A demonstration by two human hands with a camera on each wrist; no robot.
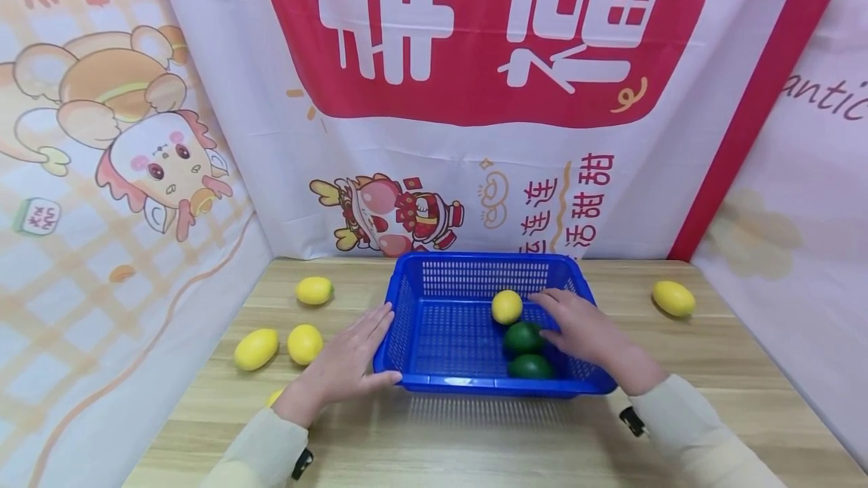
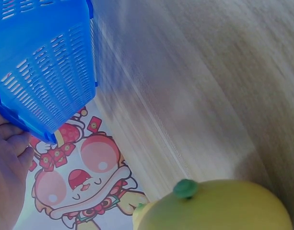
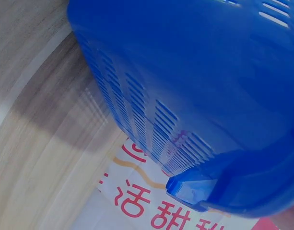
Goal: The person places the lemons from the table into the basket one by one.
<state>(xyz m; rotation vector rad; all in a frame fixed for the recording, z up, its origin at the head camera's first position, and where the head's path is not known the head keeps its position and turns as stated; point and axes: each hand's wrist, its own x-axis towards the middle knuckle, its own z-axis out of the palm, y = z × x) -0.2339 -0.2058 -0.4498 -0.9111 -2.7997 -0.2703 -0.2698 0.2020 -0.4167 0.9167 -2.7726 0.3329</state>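
The blue plastic basket [image 1: 468, 383] sits at the middle of the worktop [image 1: 719, 405], long side toward the person; whether its base is fully down is hard to tell. The left hand [image 1: 349, 360] lies along its left rim, fingers nearly straight against the edge and thumb spread to the front corner, pressing rather than closed round it. The right hand [image 1: 586, 330] reaches over the right rim, fingers loosely extended inside, apparently gripping nothing; its thumb is close beside a dark green fruit [image 1: 524, 337], contact unclear. The basket should prove light and slightly flexible, its smooth plastic a little slippery, and is best taken by the thick rim at both short ends, as the fruit would roll if it tipped. The fruits look firm and smooth, so a rounded grip about the middle should suit them. Inside, toward the right, are one yellow lemon [image 1: 507, 307], that fruit and a second dark green fruit [image 1: 531, 367] nearest the front wall. Outside, four loose lemons [image 1: 305, 343] lie left, one mostly hidden by the left arm, and a lone lemon [image 1: 673, 298] right.
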